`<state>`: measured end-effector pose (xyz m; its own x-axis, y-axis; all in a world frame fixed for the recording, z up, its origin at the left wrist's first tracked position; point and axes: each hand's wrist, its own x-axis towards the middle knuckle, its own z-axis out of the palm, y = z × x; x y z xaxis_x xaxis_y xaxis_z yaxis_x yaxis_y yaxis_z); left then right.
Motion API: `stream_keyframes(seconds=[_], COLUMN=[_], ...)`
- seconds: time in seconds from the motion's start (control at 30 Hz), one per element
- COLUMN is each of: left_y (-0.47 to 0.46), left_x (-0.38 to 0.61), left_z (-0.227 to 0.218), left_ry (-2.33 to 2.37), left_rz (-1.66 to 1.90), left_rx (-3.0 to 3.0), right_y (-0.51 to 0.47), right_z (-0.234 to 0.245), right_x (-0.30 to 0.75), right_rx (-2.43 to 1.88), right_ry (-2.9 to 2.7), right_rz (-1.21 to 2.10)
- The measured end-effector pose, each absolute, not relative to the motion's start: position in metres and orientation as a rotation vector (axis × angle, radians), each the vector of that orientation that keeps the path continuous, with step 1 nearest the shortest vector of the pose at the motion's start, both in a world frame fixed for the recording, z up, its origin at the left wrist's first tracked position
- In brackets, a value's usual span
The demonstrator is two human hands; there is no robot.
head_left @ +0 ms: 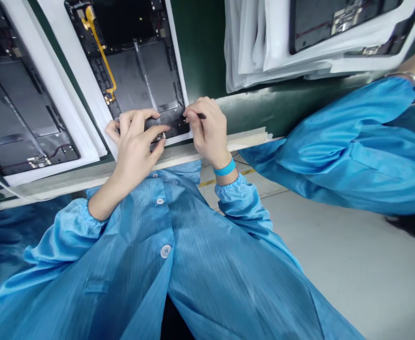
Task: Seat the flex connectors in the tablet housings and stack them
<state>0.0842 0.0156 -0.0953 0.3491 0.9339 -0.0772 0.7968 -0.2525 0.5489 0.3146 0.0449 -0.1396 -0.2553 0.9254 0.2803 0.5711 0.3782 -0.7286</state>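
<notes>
right hand (207, 132) pinching black pick (200, 115), left hand (134, 146) spread on open tablet (129, 80); yellow flex (99, 52) lies in place (connector (159, 137) by my left fingers: seating unclear).

The left hand (134, 146) and right hand (207, 132) lie on the near end of an opened tablet housing (139, 71), with a thin tool (200, 115) in the right hand's fingers. The housing sits in a foam tray (80, 80) on a bench (200, 47). Another tablet housing (19, 108) lies to its left, and sleeved tablets (249, 42) lie to its right. Nearer, a co-worker's sleeve (334, 160) crosses from the right above the floor (334, 264)
</notes>
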Motion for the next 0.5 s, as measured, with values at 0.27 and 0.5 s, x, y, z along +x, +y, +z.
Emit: stream_keyframes(seconds=[0.27, 0.5], left_y=[0.014, 0.02], left_x=[0.079, 0.051], left_z=[-0.099, -0.095], left_ry=[1.474, 1.353], left_rz=[0.311, 0.213], left_rx=[2.088, 2.238], right_y=[0.036, 0.032], right_z=[-0.15, -0.137], right_x=[0.319, 0.3], right_rx=[-1.32, -1.353], right_ry=[-1.822, -1.589], right_rz=[0.759, 1.007])
